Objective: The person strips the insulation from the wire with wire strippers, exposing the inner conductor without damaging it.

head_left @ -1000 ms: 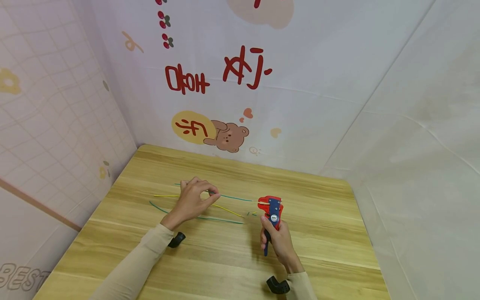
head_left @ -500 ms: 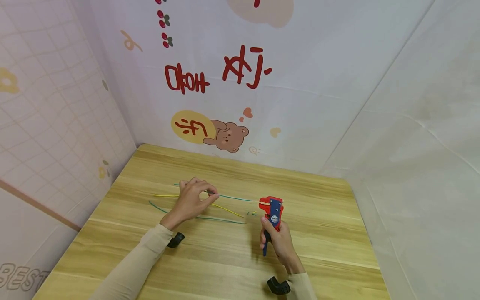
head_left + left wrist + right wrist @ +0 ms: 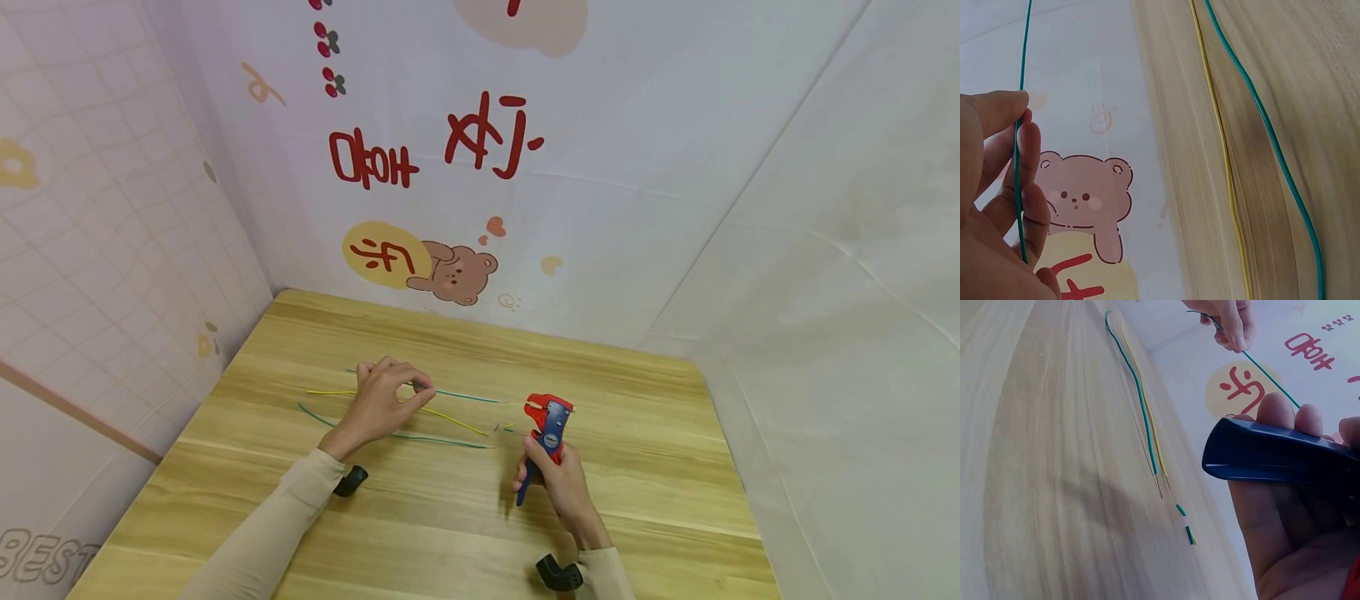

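My left hand (image 3: 386,398) pinches a green wire (image 3: 470,397) between thumb and fingertip. In the left wrist view, that wire runs down across the curled fingers. Its bare tip points right, a short gap from the wire stripper (image 3: 553,421). This red and blue tool is gripped by my right hand (image 3: 561,482), its head up and its handle down toward me. The right wrist view shows the dark blue handle (image 3: 1272,450) close up across the fingers. A yellow wire (image 3: 1147,406) and another green wire (image 3: 1138,394) lie on the table, both with bare copper ends.
Small cut bits of green insulation (image 3: 1181,510) and a yellow bit lie on the wooden table (image 3: 435,525) between the wire ends and the stripper. A black curved piece (image 3: 351,481) is beside the left wrist, another black piece (image 3: 558,573) beside the right. A printed cloth wall (image 3: 600,208) rises behind.
The stripper has moved slightly right and tilted, coming away from the held green wire's tip, which now shows bare. My left hand has shifted a touch left, still pinching the wire.
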### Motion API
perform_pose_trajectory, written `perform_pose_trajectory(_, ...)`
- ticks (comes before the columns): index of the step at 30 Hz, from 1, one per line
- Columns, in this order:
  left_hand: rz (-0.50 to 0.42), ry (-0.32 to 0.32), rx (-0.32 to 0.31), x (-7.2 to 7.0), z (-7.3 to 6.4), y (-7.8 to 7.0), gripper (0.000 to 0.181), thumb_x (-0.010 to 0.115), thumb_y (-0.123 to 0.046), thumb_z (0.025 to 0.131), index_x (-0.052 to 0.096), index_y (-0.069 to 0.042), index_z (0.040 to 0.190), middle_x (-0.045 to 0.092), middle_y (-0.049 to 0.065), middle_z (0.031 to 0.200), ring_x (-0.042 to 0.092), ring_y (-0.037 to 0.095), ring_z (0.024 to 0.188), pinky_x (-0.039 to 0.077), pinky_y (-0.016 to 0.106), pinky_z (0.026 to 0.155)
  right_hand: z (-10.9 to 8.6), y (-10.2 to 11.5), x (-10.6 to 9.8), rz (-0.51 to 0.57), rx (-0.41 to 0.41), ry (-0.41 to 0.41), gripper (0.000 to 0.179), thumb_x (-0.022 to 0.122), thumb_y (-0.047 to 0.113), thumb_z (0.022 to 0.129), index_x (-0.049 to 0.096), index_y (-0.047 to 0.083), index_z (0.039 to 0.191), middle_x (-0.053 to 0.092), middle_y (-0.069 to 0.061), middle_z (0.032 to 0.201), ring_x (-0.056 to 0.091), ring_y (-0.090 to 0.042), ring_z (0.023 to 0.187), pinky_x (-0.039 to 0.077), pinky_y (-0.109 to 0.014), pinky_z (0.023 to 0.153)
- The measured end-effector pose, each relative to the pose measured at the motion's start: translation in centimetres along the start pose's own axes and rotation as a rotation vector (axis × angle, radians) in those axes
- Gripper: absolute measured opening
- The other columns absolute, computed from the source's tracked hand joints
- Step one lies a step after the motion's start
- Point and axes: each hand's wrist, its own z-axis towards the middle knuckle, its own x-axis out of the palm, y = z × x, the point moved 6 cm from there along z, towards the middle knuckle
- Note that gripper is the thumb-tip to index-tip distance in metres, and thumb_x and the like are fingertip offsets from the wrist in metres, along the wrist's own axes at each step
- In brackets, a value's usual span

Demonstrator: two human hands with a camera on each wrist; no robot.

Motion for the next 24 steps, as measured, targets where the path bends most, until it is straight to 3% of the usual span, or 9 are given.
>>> perform_pose_trajectory(5, -0.001, 0.024, -0.022, 0.1, 0.0, 0.4, 0.007, 0.091, -0.023, 0.098, 0.084, -0.025, 0.098, 0.08, -0.01, 0.094, 0.064, 0.024, 0.098, 0.018, 0.047, 0.092, 0.0, 0.1, -0.1, 0.006, 0.0, -0.009, 0.036, 0.056, 0.024, 0.121, 0.06, -0.008, 0.105, 0.073, 0.0, 0.077, 0.078, -0.017, 0.067, 0.071, -0.041, 0.074)
perform_pose_trajectory(12, -0.006, 0.02, -0.032, 0.2, 0.0, 0.8, 0.007, 0.091, -0.02, 0.098, 0.084, -0.024, 0.098, 0.081, -0.008, 0.094, 0.063, 0.025, 0.098, 0.018, 0.048, 0.091, -0.1, 0.0, -0.8, 0.029, 0.01, -0.048, 0.023, 0.06, 0.028, 0.119, 0.063, 0.006, 0.112, 0.076, -0.002, 0.084, 0.081, -0.019, 0.073, 0.071, -0.044, 0.078)
perform_pose_trajectory(24, -0.022, 0.051, -0.082, 0.4, 0.1, 1.8, 0.004, 0.085, -0.024, 0.103, 0.085, -0.022, 0.1, 0.083, -0.007, 0.099, 0.065, 0.028, 0.102, 0.018, 0.049, 0.091, -0.4, -0.4, -2.3, 0.037, 0.028, -0.081, 0.029, 0.062, 0.03, 0.119, 0.068, 0.001, 0.115, 0.085, -0.004, 0.094, 0.085, -0.019, 0.079, 0.072, -0.044, 0.081)
